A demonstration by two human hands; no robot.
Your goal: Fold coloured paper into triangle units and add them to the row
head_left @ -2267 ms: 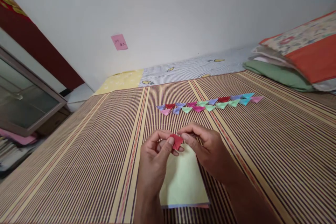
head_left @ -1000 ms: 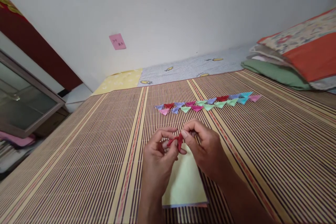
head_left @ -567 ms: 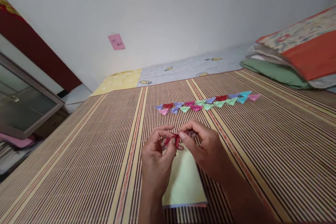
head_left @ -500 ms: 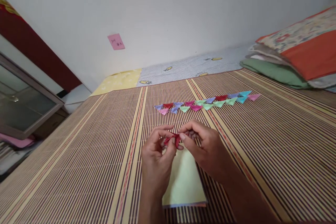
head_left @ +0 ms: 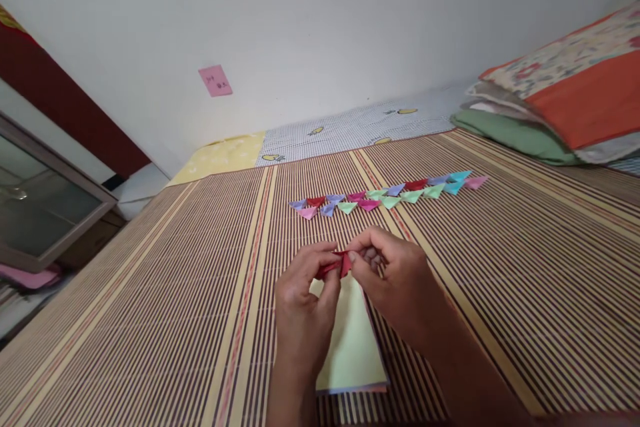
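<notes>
Red folded paper (head_left: 345,265) is pinched in the grip of the left hand (head_left: 306,299) and right hand (head_left: 395,273), above stacked sheets (head_left: 354,347); folded triangles (head_left: 369,205) are arranged beyond.

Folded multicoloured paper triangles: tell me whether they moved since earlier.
No; the paper triangles lie unmoved across one red-patterned band of the striped mat.

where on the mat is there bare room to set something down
Wide bare patches of striped mat show left of the left hand and right of the right hand, below the fabric pile. The middle is crowded: both hands hold red paper near the pale paper stack, with folded triangles beyond.
</notes>
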